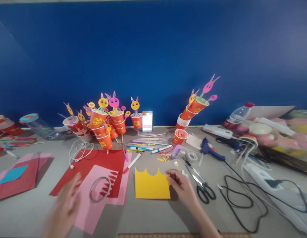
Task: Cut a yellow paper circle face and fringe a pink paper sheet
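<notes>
Positioning yellow paper (pixel 153 186), apparently, my right hand (pixel 182 185) pinches its two-o'clock corner; my wide-spread left hand (pixel 65 202) should steady it.

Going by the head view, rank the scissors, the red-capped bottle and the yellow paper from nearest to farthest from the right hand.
From the right hand:
1. Yellow paper: on its left, at the fingertips.
2. Scissors: just to its right, on the table.
3. Red-capped bottle: farther right, toward the back.

Right hand (pixel 182 185) at yellow paper's edge (pixel 152 185)
</notes>
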`<state>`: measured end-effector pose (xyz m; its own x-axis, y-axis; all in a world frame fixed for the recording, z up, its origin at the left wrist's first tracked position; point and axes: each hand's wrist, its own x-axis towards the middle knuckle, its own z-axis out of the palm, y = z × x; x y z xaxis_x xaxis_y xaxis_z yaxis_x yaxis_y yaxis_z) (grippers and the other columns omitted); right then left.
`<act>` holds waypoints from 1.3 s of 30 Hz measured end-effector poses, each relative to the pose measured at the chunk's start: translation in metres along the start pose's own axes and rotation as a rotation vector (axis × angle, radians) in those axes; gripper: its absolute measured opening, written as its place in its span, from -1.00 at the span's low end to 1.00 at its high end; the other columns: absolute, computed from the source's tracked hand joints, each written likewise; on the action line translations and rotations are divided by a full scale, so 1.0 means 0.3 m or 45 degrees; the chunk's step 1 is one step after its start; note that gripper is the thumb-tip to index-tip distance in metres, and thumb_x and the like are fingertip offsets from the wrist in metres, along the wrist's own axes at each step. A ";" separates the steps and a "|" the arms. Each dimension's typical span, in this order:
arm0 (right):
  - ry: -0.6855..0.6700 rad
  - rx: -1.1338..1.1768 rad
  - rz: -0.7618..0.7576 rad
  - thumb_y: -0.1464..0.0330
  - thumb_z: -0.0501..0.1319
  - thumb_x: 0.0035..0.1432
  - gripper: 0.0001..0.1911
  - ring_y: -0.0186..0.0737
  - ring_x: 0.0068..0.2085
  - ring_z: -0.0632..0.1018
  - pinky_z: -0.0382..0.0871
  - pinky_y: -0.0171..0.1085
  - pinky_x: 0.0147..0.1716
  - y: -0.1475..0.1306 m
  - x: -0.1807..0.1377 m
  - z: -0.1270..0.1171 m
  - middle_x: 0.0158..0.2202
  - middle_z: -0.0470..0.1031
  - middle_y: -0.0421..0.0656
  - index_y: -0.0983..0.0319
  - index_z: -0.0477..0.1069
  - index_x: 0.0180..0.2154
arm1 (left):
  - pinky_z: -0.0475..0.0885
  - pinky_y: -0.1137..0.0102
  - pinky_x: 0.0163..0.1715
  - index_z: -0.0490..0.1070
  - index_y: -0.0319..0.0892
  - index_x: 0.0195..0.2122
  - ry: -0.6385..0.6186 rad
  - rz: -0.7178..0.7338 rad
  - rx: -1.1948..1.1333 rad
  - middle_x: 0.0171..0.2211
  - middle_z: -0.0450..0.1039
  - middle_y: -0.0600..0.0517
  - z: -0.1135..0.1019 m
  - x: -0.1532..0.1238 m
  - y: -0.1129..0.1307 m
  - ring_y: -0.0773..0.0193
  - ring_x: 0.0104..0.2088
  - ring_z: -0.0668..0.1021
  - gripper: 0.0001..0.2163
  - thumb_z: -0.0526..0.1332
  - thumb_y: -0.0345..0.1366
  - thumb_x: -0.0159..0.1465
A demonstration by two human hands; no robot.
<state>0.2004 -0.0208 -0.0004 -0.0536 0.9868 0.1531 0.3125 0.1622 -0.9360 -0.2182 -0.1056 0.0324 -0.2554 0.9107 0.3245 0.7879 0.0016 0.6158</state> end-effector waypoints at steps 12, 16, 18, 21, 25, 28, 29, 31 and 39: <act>0.159 0.269 0.005 0.10 0.28 0.18 -0.66 -0.16 -0.38 0.54 0.48 -0.27 -0.43 -0.081 -0.036 0.002 -0.38 0.51 -0.11 0.20 0.54 -0.15 | 0.49 0.30 -0.18 0.52 -0.12 -0.13 -0.906 -0.326 -1.190 -0.23 0.58 -0.05 0.429 0.066 0.377 0.02 -0.18 0.57 -0.65 0.37 -0.02 0.15; 0.230 0.320 0.070 0.08 0.29 0.17 -0.66 -0.18 -0.44 0.52 0.47 -0.25 -0.43 -0.072 -0.021 -0.011 -0.44 0.52 -0.13 0.23 0.53 -0.22 | 0.44 0.39 -0.37 0.52 -0.14 -0.27 -0.767 -0.349 -1.020 -0.44 0.50 0.02 0.413 0.055 0.367 0.13 -0.36 0.52 -0.66 0.38 0.02 0.11; 0.237 0.367 0.093 0.06 0.27 0.19 -0.64 -0.19 -0.44 0.51 0.46 -0.24 -0.41 -0.066 -0.014 -0.008 -0.45 0.51 -0.14 0.22 0.50 -0.20 | 0.40 0.42 -0.43 0.49 -0.15 -0.34 -0.704 -0.353 -0.961 -0.51 0.43 0.05 0.406 0.049 0.360 0.17 -0.42 0.48 -0.65 0.37 0.05 0.10; 0.102 0.371 0.102 0.08 0.27 0.18 -0.63 -0.18 -0.40 0.52 0.46 -0.26 -0.41 -0.064 -0.010 0.010 -0.42 0.48 -0.16 0.21 0.47 -0.12 | 0.33 0.45 -0.48 0.42 -0.15 -0.43 -0.644 -0.329 -0.892 -0.58 0.31 0.09 0.407 0.043 0.352 0.23 -0.48 0.41 -0.64 0.35 0.07 0.11; 0.003 0.235 0.056 0.18 0.26 0.18 -0.70 -0.25 -0.48 0.46 0.39 -0.32 -0.48 -0.057 -0.008 0.031 -0.46 0.38 -0.24 0.20 0.44 -0.11 | 0.23 0.48 -0.55 0.32 -0.14 -0.50 -0.594 -0.257 -0.759 -0.60 0.19 0.14 0.424 0.042 0.347 0.30 -0.53 0.31 -0.61 0.30 0.09 0.16; 0.012 0.135 0.049 0.22 0.21 0.21 -0.72 -0.23 -0.47 0.47 0.38 -0.30 -0.44 -0.039 -0.007 0.026 -0.48 0.38 -0.25 0.21 0.40 -0.08 | 0.21 0.49 -0.55 0.30 -0.14 -0.48 -0.605 -0.163 -0.678 -0.58 0.17 0.15 0.439 0.042 0.338 0.33 -0.54 0.27 -0.61 0.21 0.10 0.24; 0.006 0.103 0.051 0.23 0.20 0.21 -0.71 -0.22 -0.46 0.47 0.37 -0.29 -0.41 -0.032 -0.007 0.022 -0.48 0.39 -0.25 0.21 0.39 -0.06 | 0.22 0.49 -0.54 0.31 -0.14 -0.46 -0.611 -0.136 -0.666 -0.58 0.17 0.15 0.444 0.041 0.333 0.33 -0.54 0.27 -0.61 0.19 0.10 0.25; -0.020 0.050 0.062 0.23 0.18 0.22 -0.71 -0.19 -0.44 0.49 0.36 -0.28 -0.40 -0.018 -0.011 0.015 -0.48 0.43 -0.23 0.20 0.38 -0.06 | 0.23 0.49 -0.54 0.32 -0.14 -0.43 -0.603 -0.095 -0.660 -0.57 0.18 0.16 0.454 0.036 0.321 0.33 -0.54 0.28 -0.62 0.18 0.09 0.27; -0.137 -0.048 0.172 0.20 0.15 0.22 -0.80 -0.17 -0.44 0.50 0.29 -0.31 -0.48 -0.007 -0.029 0.010 -0.51 0.50 -0.20 0.20 0.40 -0.31 | 0.32 0.46 -0.49 0.35 -0.12 -0.12 -0.561 -0.023 -0.578 -0.51 0.27 0.15 0.463 0.037 0.298 0.28 -0.51 0.38 -0.75 0.18 -0.08 0.30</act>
<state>0.1973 -0.0298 -0.0006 -0.1094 0.9939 -0.0103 0.3590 0.0298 -0.9329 -0.0728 -0.0380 -0.0086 0.0644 0.9969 0.0451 0.4448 -0.0691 0.8930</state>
